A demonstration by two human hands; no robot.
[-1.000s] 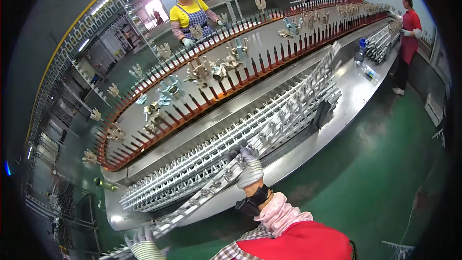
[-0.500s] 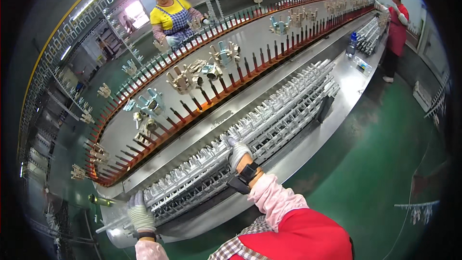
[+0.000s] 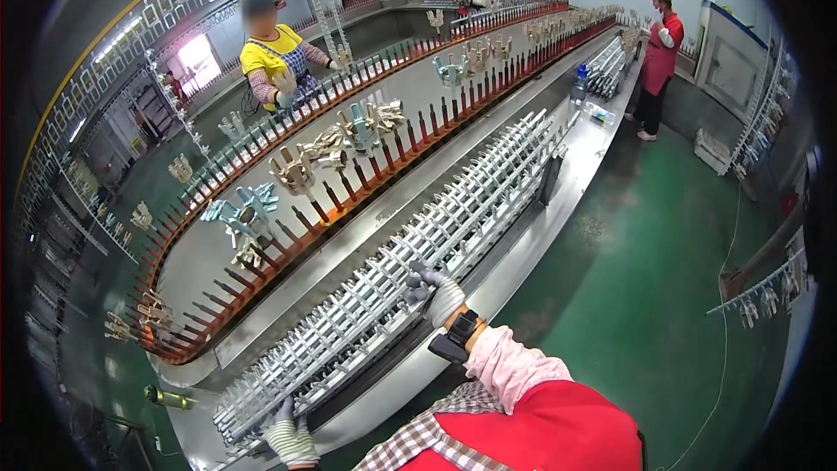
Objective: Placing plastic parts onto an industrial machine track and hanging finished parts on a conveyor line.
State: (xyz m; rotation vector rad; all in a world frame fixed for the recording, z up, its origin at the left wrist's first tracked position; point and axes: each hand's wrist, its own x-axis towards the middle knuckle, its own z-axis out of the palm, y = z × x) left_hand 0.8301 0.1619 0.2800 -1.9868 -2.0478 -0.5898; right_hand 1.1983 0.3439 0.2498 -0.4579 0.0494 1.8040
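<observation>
Long silvery metal racks (image 3: 384, 270) with rows of short prongs lie stacked along the metal counter in front of me. My left hand (image 3: 290, 439), in a striped glove, closes on the near left end of the racks, its fingers partly hidden. Farther right along the same front edge, my right hand (image 3: 440, 298) has its gloved fingers curled round a rack bar. A dark wristband (image 3: 462, 327) sits on my right wrist.
Beyond the counter (image 3: 575, 161) runs an oval line of upright dark spindles (image 3: 344, 176), with metal parts (image 3: 292, 170) lying inside it. One co-worker in yellow (image 3: 275, 61) stands across; another in red (image 3: 660, 52) stands far right. A green bottle (image 3: 167, 398) lies at left.
The view has turned right. My left hand has shifted from the racks' left end to their front side, and my right hand has come off the top to the front edge.
</observation>
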